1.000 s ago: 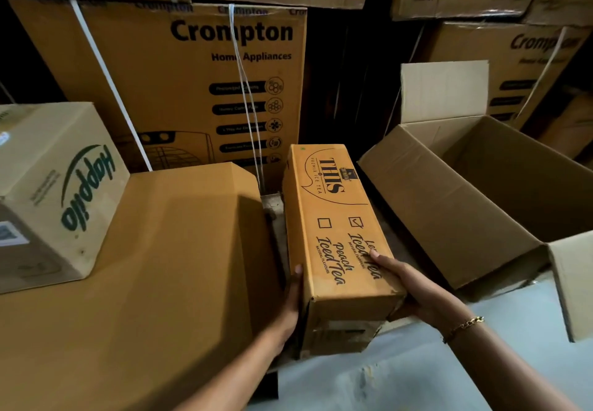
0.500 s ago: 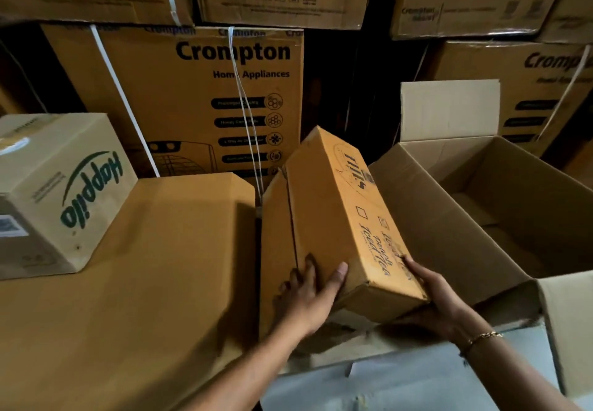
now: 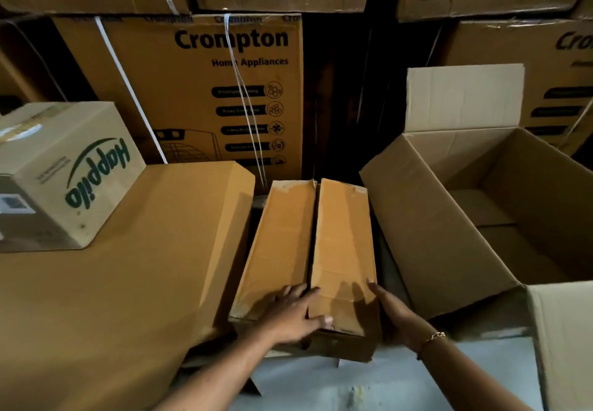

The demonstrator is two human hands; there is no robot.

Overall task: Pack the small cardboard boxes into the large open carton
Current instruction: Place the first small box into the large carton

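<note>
The small box (image 3: 340,250) has turned over since half a second ago: then it was tipped up on one long edge with its printed face toward the open carton (image 3: 426,234), and now it lies flat with a plain side up, two long flaps meeting in a dark seam down its middle. The left hand (image 3: 288,311) has moved from the box's side onto its top. It rests there near the closest end, fingers spread and fairly straight across the seam, thumb lying along the near edge. The right hand (image 3: 398,314), with a thin bracelet (image 3: 433,337) at the wrist, is laid against the box's right side by the near corner, one fingertip reaching over the top edge. Its other fingers are hidden behind the box, so I cannot tell how they lie. Neither hand is curled round the box. The box sits in the gap between a big closed carton (image 3: 128,282) on the left and the open carton on the right, close to both, and it is outside the open carton. The open carton is tilted toward the viewer, one flap (image 3: 465,96) standing up at the back, and its bottom flaps show inside. A pale box marked Happilo (image 3: 64,179) stands on the big closed carton. Behind is a stack of cartons, the nearest marked Crompton (image 3: 199,89) and bound with white straps. A pale surface (image 3: 385,385) shows under the forearms.
</note>
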